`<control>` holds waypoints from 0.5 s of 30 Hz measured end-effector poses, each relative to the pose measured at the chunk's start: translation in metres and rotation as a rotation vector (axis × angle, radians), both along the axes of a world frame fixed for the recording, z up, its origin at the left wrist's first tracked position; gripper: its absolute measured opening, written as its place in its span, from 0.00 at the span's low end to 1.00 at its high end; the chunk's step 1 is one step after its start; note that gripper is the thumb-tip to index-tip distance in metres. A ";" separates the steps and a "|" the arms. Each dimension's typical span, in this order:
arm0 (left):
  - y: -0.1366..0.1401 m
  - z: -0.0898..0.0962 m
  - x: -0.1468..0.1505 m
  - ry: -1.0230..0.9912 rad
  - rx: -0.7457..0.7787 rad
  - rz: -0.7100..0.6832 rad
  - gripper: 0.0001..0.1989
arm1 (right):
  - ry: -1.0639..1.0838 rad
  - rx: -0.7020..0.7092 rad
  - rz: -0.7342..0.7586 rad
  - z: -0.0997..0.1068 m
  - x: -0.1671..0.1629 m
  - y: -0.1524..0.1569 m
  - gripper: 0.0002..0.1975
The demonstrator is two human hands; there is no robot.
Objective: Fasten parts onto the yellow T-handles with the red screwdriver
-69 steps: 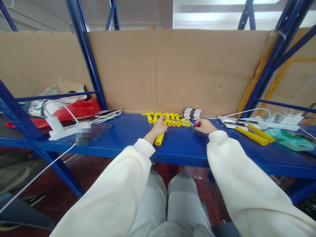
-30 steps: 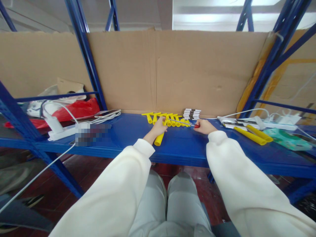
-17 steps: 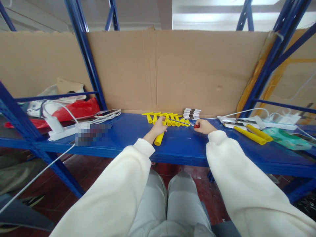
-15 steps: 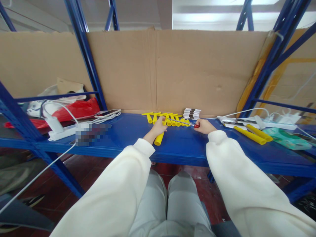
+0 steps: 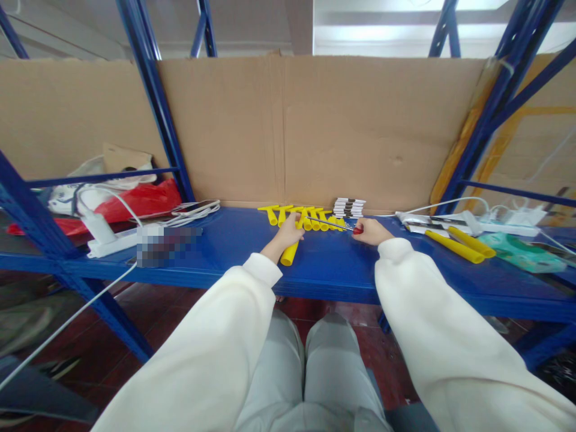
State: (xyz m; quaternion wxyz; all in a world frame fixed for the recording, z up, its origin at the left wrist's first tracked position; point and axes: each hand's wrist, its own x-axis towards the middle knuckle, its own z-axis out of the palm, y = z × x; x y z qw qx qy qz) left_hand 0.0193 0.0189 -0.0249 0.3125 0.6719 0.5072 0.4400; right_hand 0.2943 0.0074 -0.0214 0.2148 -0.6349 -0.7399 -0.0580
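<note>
My left hand (image 5: 287, 234) is closed around a yellow tapered handle (image 5: 289, 254), whose wide round end points toward me. A screwdriver (image 5: 330, 224) lies level across the space between my hands, its metal shaft reaching the upper part of the held piece. Its red handle (image 5: 357, 230) is in my right hand (image 5: 371, 231), with the fingers wrapped round it. My left fingers hide the spot where the tip meets the yellow part. Just behind stands a row of several yellow T-shaped pieces (image 5: 270, 215) with the same tapered handles.
A stack of white strips with dark bands (image 5: 348, 207) sits by the cardboard wall (image 5: 360, 132). Two loose yellow handles (image 5: 454, 247) lie right, beside a green plastic packet (image 5: 522, 253). White power strips and cables (image 5: 112, 241) and a red bag (image 5: 139, 198) occupy the left of the blue shelf (image 5: 225, 264).
Both hands keep nearly the same place and grip. The view has shifted very slightly; nothing has been let go or picked up.
</note>
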 end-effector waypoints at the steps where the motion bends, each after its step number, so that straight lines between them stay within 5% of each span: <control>1: -0.001 0.000 0.000 0.005 0.002 0.001 0.29 | 0.009 -0.002 0.007 -0.001 0.000 0.001 0.07; 15: -0.001 0.001 0.000 0.018 0.015 0.001 0.29 | 0.053 -0.004 0.027 -0.001 -0.001 0.001 0.08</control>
